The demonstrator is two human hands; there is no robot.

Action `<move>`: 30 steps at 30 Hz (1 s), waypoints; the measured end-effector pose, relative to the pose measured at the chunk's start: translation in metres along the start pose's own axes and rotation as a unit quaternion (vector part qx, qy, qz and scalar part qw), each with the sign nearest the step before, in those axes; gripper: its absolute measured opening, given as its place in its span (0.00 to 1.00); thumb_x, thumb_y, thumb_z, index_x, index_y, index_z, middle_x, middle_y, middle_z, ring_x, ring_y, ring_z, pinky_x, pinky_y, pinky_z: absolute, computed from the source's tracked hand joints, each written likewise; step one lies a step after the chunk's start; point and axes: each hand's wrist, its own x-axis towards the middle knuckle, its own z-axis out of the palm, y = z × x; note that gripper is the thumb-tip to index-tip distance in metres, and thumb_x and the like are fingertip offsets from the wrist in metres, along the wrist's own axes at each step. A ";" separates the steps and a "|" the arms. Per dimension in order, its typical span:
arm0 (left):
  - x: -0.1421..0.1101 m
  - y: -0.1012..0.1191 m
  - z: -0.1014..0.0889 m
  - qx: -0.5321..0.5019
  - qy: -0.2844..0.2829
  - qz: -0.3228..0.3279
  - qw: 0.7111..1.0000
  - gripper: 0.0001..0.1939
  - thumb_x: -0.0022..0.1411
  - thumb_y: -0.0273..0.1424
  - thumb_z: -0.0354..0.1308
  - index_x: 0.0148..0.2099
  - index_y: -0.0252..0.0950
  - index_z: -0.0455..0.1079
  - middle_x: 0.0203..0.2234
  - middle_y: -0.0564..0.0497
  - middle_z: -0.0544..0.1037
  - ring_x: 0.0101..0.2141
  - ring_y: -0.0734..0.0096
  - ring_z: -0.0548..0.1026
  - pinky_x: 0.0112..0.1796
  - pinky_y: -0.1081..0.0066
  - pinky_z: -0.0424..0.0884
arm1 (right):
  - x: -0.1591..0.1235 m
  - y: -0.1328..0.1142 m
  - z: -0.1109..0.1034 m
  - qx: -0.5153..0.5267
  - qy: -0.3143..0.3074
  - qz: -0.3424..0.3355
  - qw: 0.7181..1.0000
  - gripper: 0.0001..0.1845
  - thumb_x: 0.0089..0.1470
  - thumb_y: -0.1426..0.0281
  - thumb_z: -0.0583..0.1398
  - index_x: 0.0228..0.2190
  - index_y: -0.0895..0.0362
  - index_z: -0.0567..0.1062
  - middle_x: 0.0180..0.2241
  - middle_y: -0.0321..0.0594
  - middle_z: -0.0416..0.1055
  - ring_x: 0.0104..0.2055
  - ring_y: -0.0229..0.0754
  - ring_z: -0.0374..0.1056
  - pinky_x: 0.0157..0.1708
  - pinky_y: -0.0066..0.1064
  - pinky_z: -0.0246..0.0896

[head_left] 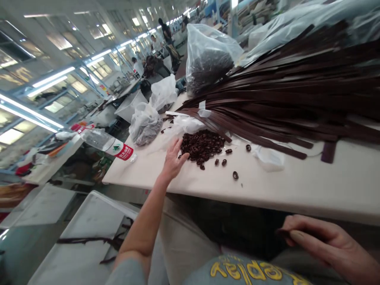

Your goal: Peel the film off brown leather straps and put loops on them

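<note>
My left hand point(173, 160) is stretched out over the table at the left edge of a pile of small dark brown loops point(202, 145). Its fingers are spread, and nothing shows in them. Low on the right, off the table's front edge, my right hand point(322, 241) pinches a small dark brown piece point(283, 232) between thumb and forefinger; most of it is hidden. A few single loops point(235, 175) lie scattered to the right of the pile. Long dark brown strips point(267, 99) spread across the table behind it.
A big clear bag point(208, 55) of dark pieces and a smaller bag point(145, 123) stand at the back. A plastic bottle point(107, 144) lies tilted at the left table corner. Below left is a white tray point(86, 221) with dark strips. Other people are far off.
</note>
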 end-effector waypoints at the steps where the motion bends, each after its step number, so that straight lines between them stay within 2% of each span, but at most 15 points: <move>1: 0.004 0.003 0.013 0.010 -0.013 -0.010 1.000 0.35 0.67 0.47 0.51 0.70 0.35 0.53 0.68 0.37 0.55 0.67 0.55 0.53 0.65 0.55 0.50 | -0.001 0.009 0.002 0.012 -0.015 0.013 1.000 0.31 0.36 0.37 0.64 0.19 0.54 0.79 0.18 0.41 0.68 0.14 0.33 0.50 0.11 0.26 0.47; 4: 0.025 0.015 0.043 0.048 -0.043 -0.032 0.997 0.38 0.65 0.48 0.52 0.70 0.35 0.52 0.69 0.37 0.53 0.68 0.51 0.51 0.65 0.53 0.47 | -0.003 0.036 0.008 0.017 -0.029 0.008 0.999 0.28 0.41 0.41 0.64 0.19 0.55 0.78 0.18 0.38 0.67 0.16 0.32 0.50 0.13 0.25 0.46; 8: 0.047 0.043 0.065 0.085 -0.052 -0.038 0.994 0.37 0.65 0.49 0.53 0.70 0.39 0.54 0.69 0.40 0.54 0.68 0.48 0.51 0.65 0.50 0.48 | -0.007 0.061 0.014 0.017 -0.003 -0.001 1.000 0.21 0.44 0.48 0.65 0.22 0.54 0.80 0.20 0.37 0.68 0.17 0.34 0.54 0.14 0.25 0.47; 12: 0.056 0.065 0.076 0.106 -0.068 0.003 0.992 0.33 0.65 0.47 0.53 0.69 0.42 0.57 0.68 0.43 0.57 0.68 0.49 0.52 0.64 0.49 0.49 | -0.012 0.065 0.019 0.032 -0.005 0.012 0.999 0.19 0.45 0.51 0.64 0.24 0.54 0.80 0.20 0.36 0.69 0.16 0.34 0.55 0.14 0.26 0.47; 15: 0.056 0.064 0.076 0.125 -0.088 0.038 0.988 0.30 0.66 0.44 0.54 0.67 0.45 0.60 0.67 0.45 0.59 0.68 0.50 0.51 0.64 0.46 0.48 | -0.015 0.061 0.022 0.035 -0.024 0.012 0.999 0.19 0.45 0.51 0.64 0.25 0.55 0.81 0.20 0.35 0.69 0.17 0.35 0.57 0.16 0.26 0.50; 17: 0.052 0.059 0.069 0.130 -0.085 0.041 0.987 0.28 0.65 0.43 0.56 0.65 0.46 0.63 0.67 0.45 0.61 0.67 0.50 0.52 0.63 0.45 0.48 | -0.017 0.057 0.021 0.038 -0.022 0.013 0.999 0.19 0.44 0.52 0.65 0.26 0.55 0.81 0.20 0.34 0.69 0.19 0.36 0.59 0.18 0.27 0.53; 20: 0.035 0.059 0.049 0.111 -0.018 0.037 0.993 0.27 0.62 0.40 0.60 0.62 0.42 0.68 0.64 0.43 0.65 0.66 0.49 0.56 0.63 0.49 0.50 | -0.019 0.046 0.015 0.050 0.020 0.007 0.999 0.20 0.43 0.51 0.67 0.28 0.56 0.81 0.22 0.35 0.71 0.21 0.38 0.64 0.21 0.28 0.58; 23: -0.001 0.079 0.034 0.007 0.035 0.032 0.999 0.18 0.62 0.39 0.60 0.53 0.38 0.75 0.52 0.42 0.76 0.56 0.54 0.70 0.59 0.57 0.61 | -0.021 0.028 0.009 0.057 0.059 -0.037 0.996 0.22 0.42 0.49 0.69 0.29 0.55 0.80 0.28 0.40 0.78 0.29 0.44 0.71 0.29 0.32 0.66; 25: -0.033 0.104 0.034 -0.127 -0.012 -0.012 0.992 0.15 0.64 0.41 0.57 0.45 0.38 0.77 0.40 0.45 0.80 0.42 0.61 0.77 0.47 0.63 0.71 | -0.021 0.012 0.007 0.034 0.071 -0.090 0.993 0.22 0.44 0.49 0.68 0.31 0.54 0.80 0.33 0.43 0.79 0.34 0.47 0.73 0.35 0.34 0.68; 26: -0.050 0.117 0.038 -0.209 -0.058 -0.045 0.975 0.15 0.64 0.43 0.57 0.43 0.38 0.77 0.35 0.47 0.81 0.35 0.64 0.77 0.41 0.66 0.73 | -0.021 0.005 0.008 0.011 0.079 -0.123 0.989 0.20 0.47 0.50 0.67 0.32 0.54 0.80 0.34 0.43 0.79 0.35 0.47 0.73 0.37 0.35 0.68; 28: -0.081 0.143 0.052 -0.356 -0.184 -0.095 0.911 0.16 0.61 0.44 0.60 0.41 0.37 0.77 0.31 0.48 0.80 0.30 0.68 0.76 0.35 0.68 0.72 | -0.021 -0.007 0.012 -0.044 0.094 -0.198 0.975 0.14 0.52 0.56 0.65 0.32 0.53 0.80 0.33 0.41 0.78 0.34 0.46 0.73 0.37 0.35 0.68; 30: -0.101 0.162 0.066 -0.457 -0.242 -0.137 0.845 0.16 0.57 0.45 0.64 0.38 0.37 0.77 0.28 0.49 0.79 0.28 0.70 0.76 0.32 0.70 0.72 | -0.020 -0.015 0.018 -0.085 0.095 -0.265 0.956 0.08 0.54 0.62 0.64 0.32 0.52 0.79 0.32 0.39 0.77 0.34 0.43 0.72 0.36 0.33 0.67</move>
